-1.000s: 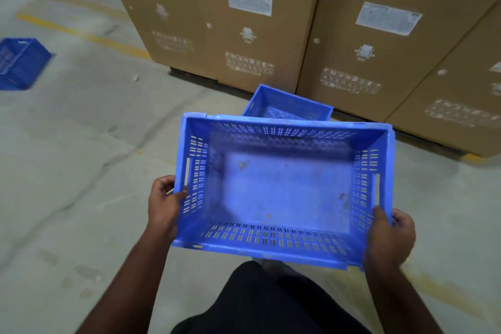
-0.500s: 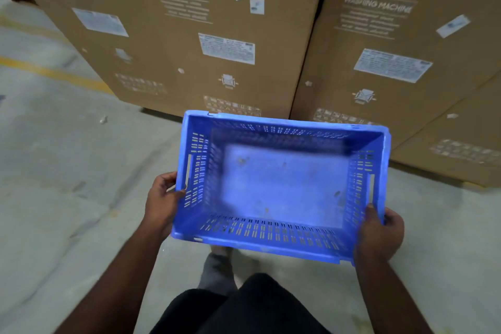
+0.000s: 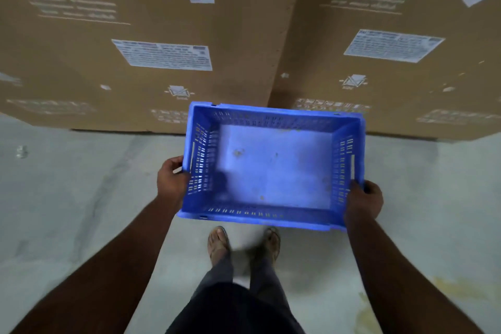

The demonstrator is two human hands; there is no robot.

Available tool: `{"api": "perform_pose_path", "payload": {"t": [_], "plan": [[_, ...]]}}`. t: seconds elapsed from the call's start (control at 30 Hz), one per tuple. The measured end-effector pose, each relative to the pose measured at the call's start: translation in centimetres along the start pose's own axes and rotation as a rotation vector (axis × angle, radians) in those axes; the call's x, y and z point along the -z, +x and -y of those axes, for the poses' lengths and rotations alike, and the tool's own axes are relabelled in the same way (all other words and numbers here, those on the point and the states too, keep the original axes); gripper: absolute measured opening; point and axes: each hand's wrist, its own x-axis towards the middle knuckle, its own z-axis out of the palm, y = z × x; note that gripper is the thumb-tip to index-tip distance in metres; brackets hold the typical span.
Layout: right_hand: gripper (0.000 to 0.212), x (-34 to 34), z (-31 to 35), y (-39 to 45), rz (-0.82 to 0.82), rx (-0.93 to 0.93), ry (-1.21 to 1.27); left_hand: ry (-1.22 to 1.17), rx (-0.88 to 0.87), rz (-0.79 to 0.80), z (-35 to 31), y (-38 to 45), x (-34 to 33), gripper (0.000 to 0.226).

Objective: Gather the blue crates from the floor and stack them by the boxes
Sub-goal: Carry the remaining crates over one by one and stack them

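Boxes (image 3: 189,35) nearer — hands grip crate (image 3: 271,165).

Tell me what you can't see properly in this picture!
- Head view: small print on the cardboard boxes is motion-blurred, unreadable.
- The floor under the blue crate is hidden by it, so any crate below can't be seen.
- The fingers of the left hand and right hand are partly behind the crate's walls.

A bright blue crate (image 3: 273,168), its walls pierced with rows of small slots and its base marked by brownish specks. Behind it, tan boxes (image 3: 206,35) printed in white lettering and carrying white labels (image 3: 165,55). The floor (image 3: 67,198) is pale grey, stained yellow at lower right. Dark grey trousers (image 3: 260,279).
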Motion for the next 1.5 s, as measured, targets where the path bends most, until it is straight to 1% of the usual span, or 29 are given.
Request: {"api": "perform_pose_path", "payload": {"t": [0.07, 0.2, 0.3, 0.37, 0.43, 0.47, 0.57, 0.63, 0.67, 0.73, 0.77, 0.83, 0.9, 1.0, 1.17, 1.37, 1.5], "plan": [[0.027, -2.4, -0.7, 2.4, 0.012, -0.002, -0.049, 0.062, 0.031, 0.025, 1.3, 3.5, -2.1, 0.044], [0.026, -6.4, -3.4, 6.8, 0.063, -0.042, -0.134, 0.13, 0.135, 0.069, 3.4, 7.6, -6.1, 0.047], [0.027, -8.9, -6.6, 9.5, 0.128, -0.055, -0.202, 0.137, 0.155, 0.076, 5.7, 10.2, -7.9, 0.049], [0.026, -10.2, -8.3, 10.9, 0.139, -0.071, -0.245, 0.155, 0.162, 0.076, 6.6, 11.3, -9.0, 0.052], [0.026, -11.5, -9.3, 11.8, 0.138, -0.062, -0.272, 0.162, 0.136, 0.046, 7.3, 12.4, -10.1, 0.052], [0.027, -12.1, -9.4, 12.2, 0.136, -0.047, -0.283, 0.18, 0.095, 0.034, 7.5, 13.0, -10.5, 0.052], [0.029, -13.3, -9.2, 12.9, 0.125, 0.02, -0.307, 0.288, -0.061, 0.098, 8.0, 13.8, -11.4, 0.065], [0.034, -13.1, -9.1, 12.7, 0.185, 0.082, -0.392, 0.42, -0.104, 0.156, 8.6, 13.9, -11.0, 0.077], [0.042, -12.7, -9.1, 12.6, 0.246, 0.122, -0.449, 0.489, -0.102, 0.171, 8.9, 14.0, -10.7, 0.084], [0.073, -11.8, -9.1, 12.3, 0.393, 0.178, -0.586, 0.591, -0.067, 0.19, 9.2, 14.2, -10.0, 0.091], [0.086, -11.5, -9.0, 12.2, 0.449, 0.18, -0.669, 0.62, -0.051, 0.196, 9.2, 14.1, -10.0, 0.091], [0.096, -11.0, -8.9, 12.1, 0.507, 0.181, -0.827, 0.672, -0.036, 0.189, 9.2, 13.6, -10.1, 0.088], [0.097, -10.5, -8.6, 12.1, 0.526, 0.203, -0.93, 0.71, -0.019, 0.17, 9.2, 13.0, -10.1, 0.088], [0.097, -9.6, -8.7, 12.3, 0.526, 0.22, -0.986, 0.785, 0.035, 0.162, 10.3, 11.6, -9.6, 0.091], [0.099, -7.5, -10.3, 11.8, 0.554, 0.221, -0.992, 0.808, 0.043, 0.168, 12.3, 8.1, -8.7, 0.09], [0.1, -5.9, -12.1, 10.7, 0.572, 0.216, -1.03, 0.844, 0.045, 0.194, 13.3, 7.4, -7.8, 0.089], [0.1, -6.5, -11.7, 11.0, 0.564, 0.215, -1.02, 0.83, 0.025, 0.188, 12.8, 8.1, -8.2, 0.091]]}}
